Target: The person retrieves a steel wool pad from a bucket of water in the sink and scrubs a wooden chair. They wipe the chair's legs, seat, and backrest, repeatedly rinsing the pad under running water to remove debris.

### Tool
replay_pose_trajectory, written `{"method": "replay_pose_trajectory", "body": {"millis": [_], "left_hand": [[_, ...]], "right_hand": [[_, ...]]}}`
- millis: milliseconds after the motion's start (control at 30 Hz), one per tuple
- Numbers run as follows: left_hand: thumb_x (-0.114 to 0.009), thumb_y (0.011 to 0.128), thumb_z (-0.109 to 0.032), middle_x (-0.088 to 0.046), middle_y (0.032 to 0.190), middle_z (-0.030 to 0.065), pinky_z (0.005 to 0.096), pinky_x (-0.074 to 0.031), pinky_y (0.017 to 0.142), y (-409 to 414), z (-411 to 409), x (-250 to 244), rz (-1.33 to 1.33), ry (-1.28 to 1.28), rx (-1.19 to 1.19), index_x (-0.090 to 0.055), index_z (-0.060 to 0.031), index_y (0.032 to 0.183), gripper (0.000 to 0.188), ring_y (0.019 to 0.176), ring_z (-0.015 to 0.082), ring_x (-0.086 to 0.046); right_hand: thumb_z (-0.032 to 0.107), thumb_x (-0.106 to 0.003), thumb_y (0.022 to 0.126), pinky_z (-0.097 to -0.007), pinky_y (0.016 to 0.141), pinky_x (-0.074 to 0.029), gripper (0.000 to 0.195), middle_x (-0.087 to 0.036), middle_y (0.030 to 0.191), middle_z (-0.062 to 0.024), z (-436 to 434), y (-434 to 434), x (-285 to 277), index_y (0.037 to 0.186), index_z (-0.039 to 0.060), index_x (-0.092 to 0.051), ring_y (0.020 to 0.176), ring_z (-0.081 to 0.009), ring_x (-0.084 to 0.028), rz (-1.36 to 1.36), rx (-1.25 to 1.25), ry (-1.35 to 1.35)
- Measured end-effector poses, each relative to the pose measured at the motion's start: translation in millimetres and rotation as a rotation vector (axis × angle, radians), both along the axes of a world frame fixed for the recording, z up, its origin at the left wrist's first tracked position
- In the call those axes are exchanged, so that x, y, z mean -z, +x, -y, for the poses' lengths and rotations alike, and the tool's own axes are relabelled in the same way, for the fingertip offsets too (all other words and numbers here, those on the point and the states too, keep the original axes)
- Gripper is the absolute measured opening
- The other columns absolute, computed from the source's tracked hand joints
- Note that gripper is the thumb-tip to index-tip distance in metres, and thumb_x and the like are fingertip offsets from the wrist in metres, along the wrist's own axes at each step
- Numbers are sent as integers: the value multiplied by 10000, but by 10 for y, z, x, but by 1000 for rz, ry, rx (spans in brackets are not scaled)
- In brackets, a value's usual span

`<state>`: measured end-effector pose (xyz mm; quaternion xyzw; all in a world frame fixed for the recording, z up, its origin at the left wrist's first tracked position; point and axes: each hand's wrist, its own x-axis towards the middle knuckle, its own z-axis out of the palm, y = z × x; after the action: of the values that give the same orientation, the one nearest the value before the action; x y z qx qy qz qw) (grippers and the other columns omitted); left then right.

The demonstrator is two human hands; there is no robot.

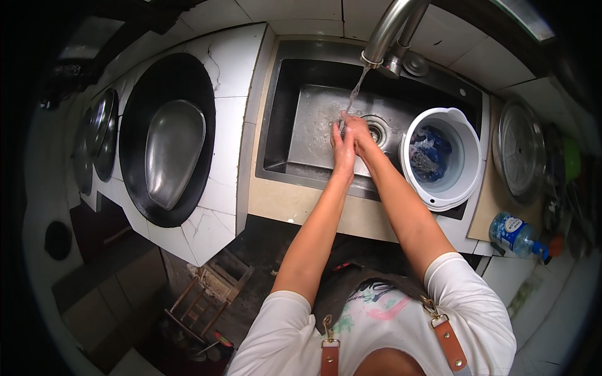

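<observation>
My left hand [344, 152] and my right hand [358, 131] are pressed together over the basin of a stainless steel sink [312, 150]. A thin stream of water [356, 91] from the metal faucet [383, 35] runs onto them. The fingers of the left hand are stretched out against the right one. Something greyish shows between the fingers; whether it is an object or just water I cannot tell. Behind my right hand lies the drain [376, 133]. A white plastic tub [463, 167] stands in the sink's right side, with wet blue cloth [437, 148] in water.
Left of the sink, a large black wok [134, 141] with a dark metal lid-like piece [176, 150] sits on the tiled stove counter [233, 80]. To the right are a round glass lid [519, 145] and a blue pump bottle [510, 232]. A wooden stool [218, 286] stands on the floor.
</observation>
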<state>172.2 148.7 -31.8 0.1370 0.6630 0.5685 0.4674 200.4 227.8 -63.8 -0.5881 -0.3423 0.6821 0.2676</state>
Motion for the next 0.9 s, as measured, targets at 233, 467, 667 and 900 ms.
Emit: {"method": "replay_pose_trajectory", "body": {"millis": [233,467,667,900], "left_hand": [[-566,987,-240,-680,952,46,325,-501,713,-792,179,462,-521,-251,-177,-603,23,1132,303,798,140,-600],[-455,931,-669,-497,623,5,282,-276,400,-746,-11,144,514,-453,-30,-517,-121,855,558,431,116,-411],[-603,919,-520,-544,730,43,219,-285,367,-988,249,236,927,-196,60,-535,-152,1014,386,441,107,-424],[-652,868,-15,-662,1059,123,279,-495,717,-690,293,146,618,90,-131,-584,-36,1154,294,889,194,-635]], "right_hand": [[-21,-616,856,-323,905,-499,475,-637,1129,-108,567,-59,-254,1318,34,-519,1008,-190,-608,-584,-173,-48],[301,-607,941,-283,487,-434,310,-597,677,-40,437,33,29,967,-5,-648,563,-125,-560,172,-118,145],[199,-615,895,-420,811,-516,376,-625,1124,-93,315,278,-81,1255,109,-553,997,-234,-620,-597,60,-463],[35,-655,855,-322,839,-498,529,-610,1171,-103,580,96,-178,1355,102,-495,997,-209,-603,-263,-62,202]]}}
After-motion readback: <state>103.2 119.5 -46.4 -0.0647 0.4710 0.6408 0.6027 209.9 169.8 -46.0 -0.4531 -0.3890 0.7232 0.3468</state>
